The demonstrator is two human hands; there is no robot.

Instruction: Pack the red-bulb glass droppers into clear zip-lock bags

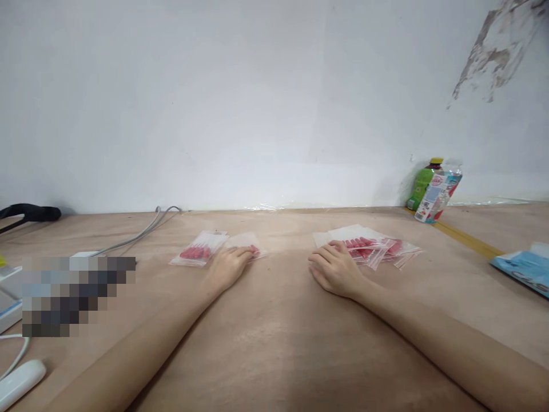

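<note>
My left hand [227,268] lies flat on the wooden table [274,343], its fingertips resting on a small clear bag with red pieces inside [251,247]. A second such bag [199,249] lies just left of it. My right hand [335,269] rests palm down with slightly curled fingers, touching the near edge of a pile of several clear bags with red pieces [372,246]. Neither hand has lifted anything.
A green bottle and a packet [433,189] lean against the white wall at the back right. A blue pack [521,269] sits at the right edge. On the left are grey cables [141,232], white devices [19,382] and a black handle [30,213].
</note>
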